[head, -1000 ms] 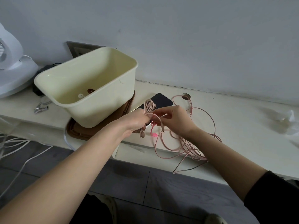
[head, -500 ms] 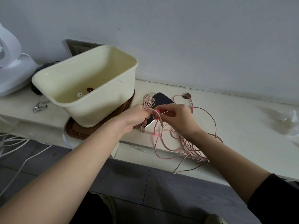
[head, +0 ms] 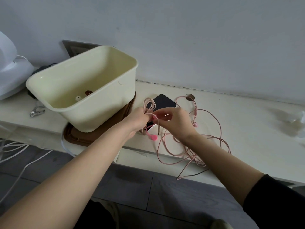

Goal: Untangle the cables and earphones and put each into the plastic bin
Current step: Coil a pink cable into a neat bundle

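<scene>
My left hand (head: 137, 119) grips a coiled pink cable bundle (head: 148, 104) over a dark phone (head: 162, 103). My right hand (head: 175, 120) pinches a strand of that same bundle just beside the left fingers; a plug end (head: 158, 128) and a bright pink tab (head: 152, 137) hang below. A loose tangle of pink earphone cable (head: 194, 151) lies on the ledge under my right wrist, running up to a round brown piece (head: 189, 97). The cream plastic bin (head: 105, 106) stands to the left, with a white piece and a brown piece inside.
The bin sits on a brown pad (head: 82, 138) on a pale ledge (head: 247, 129) along the wall. A white appliance (head: 9, 75) stands far left, white cords (head: 19, 162) trail on the floor, crumpled clear plastic (head: 295, 119) lies far right.
Both hands have shifted slightly up and right over the phone, still working the coiled pink bundle. The pink tab now hangs lower under the hands.
</scene>
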`<action>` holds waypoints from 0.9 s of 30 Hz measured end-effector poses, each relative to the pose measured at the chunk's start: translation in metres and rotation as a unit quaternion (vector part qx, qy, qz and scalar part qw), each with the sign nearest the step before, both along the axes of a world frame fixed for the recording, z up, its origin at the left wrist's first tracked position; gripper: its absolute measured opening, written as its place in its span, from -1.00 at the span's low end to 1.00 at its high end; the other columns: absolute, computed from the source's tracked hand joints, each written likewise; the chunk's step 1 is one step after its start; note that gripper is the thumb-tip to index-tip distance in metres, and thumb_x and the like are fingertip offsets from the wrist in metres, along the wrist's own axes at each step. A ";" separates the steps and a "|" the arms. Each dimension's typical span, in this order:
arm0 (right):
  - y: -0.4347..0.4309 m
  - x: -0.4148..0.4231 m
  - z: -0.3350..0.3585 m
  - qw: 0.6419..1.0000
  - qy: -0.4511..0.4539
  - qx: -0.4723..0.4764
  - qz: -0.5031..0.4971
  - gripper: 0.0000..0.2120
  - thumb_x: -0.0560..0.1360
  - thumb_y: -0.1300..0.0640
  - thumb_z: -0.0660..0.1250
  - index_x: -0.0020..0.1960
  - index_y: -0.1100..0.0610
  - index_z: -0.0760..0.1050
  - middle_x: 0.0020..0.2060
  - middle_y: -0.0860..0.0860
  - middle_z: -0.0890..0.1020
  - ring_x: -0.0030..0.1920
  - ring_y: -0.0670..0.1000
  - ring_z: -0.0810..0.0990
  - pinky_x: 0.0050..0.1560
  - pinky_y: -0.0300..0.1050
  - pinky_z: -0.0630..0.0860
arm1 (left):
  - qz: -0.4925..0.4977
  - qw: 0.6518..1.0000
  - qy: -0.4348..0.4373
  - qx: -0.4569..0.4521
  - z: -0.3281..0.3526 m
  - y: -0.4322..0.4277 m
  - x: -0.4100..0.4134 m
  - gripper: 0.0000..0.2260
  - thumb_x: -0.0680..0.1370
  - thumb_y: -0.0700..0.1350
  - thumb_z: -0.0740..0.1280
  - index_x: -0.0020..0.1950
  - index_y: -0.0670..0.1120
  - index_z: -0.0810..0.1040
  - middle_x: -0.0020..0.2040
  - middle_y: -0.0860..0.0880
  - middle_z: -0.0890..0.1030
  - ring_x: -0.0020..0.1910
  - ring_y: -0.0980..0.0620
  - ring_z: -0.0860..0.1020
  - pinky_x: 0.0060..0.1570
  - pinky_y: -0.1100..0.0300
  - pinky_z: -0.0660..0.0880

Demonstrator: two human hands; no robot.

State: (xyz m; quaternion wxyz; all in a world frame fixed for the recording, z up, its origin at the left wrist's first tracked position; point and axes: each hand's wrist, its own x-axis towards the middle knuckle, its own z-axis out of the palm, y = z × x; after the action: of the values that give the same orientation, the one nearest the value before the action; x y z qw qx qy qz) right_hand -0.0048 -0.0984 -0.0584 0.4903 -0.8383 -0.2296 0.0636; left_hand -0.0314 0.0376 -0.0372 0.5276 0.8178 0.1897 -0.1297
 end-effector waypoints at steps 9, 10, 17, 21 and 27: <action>-0.001 -0.003 0.000 0.999 -0.026 -0.006 -0.019 -0.81 0.39 0.22 0.49 0.00 0.18 0.64 -0.19 -0.12 0.52 -0.24 -0.22 0.57 -0.13 -0.47 0.49 | 0.039 0.999 -0.036 0.003 -0.004 -0.003 0.000 -0.91 0.57 -0.29 0.22 -0.08 -0.23 0.50 -0.47 -0.06 0.36 -0.52 0.05 0.30 -0.57 0.27 0.28; -0.001 -0.004 0.001 0.999 -0.025 -0.006 -0.021 -0.81 0.39 0.21 0.49 0.00 0.17 0.64 -0.20 -0.12 0.52 -0.24 -0.22 0.57 -0.13 -0.47 0.49 | 0.039 0.999 -0.037 0.002 -0.003 -0.003 0.000 -0.91 0.57 -0.28 0.22 -0.07 -0.23 0.51 -0.47 -0.07 0.36 -0.53 0.05 0.30 -0.56 0.26 0.29; -0.003 -0.003 0.004 0.999 -0.020 -0.026 -0.018 -0.78 0.35 0.16 0.52 -0.01 0.15 0.66 -0.16 0.02 0.66 -0.20 -0.11 0.64 -0.13 -0.45 0.51 | 0.042 0.998 -0.031 -0.018 -0.009 0.000 0.001 -0.87 0.58 -0.28 0.22 -0.02 -0.22 0.56 -0.50 -0.08 0.35 -0.55 0.02 0.29 -0.55 0.22 0.34; -0.003 -0.001 0.002 1.000 -0.005 -0.019 -0.024 -0.81 0.36 0.21 0.51 -0.02 0.17 0.67 -0.16 0.04 0.69 -0.23 -0.11 0.64 -0.17 -0.49 0.48 | 0.038 0.999 -0.031 -0.020 -0.009 0.001 0.001 -0.86 0.59 -0.27 0.21 -0.04 -0.25 0.55 -0.58 -0.02 0.33 -0.54 0.03 0.29 -0.47 0.19 0.35; 0.001 0.000 -0.005 0.999 0.005 -0.028 -0.022 -0.81 0.39 0.22 0.48 0.00 0.19 0.67 -0.18 0.04 0.70 -0.24 -0.16 0.64 -0.22 -0.54 0.42 | 0.004 1.000 -0.006 0.002 -0.007 0.001 -0.001 -0.82 0.61 -0.21 0.19 -0.11 -0.26 0.51 -0.52 -0.10 0.35 -0.59 -0.01 0.34 -0.52 0.20 0.35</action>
State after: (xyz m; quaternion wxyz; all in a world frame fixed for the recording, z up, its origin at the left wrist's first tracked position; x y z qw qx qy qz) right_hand -0.0045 -0.0978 -0.0632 0.4689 -0.8564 -0.2067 0.0636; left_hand -0.0320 0.0384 -0.0439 0.5274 0.8191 0.1902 -0.1218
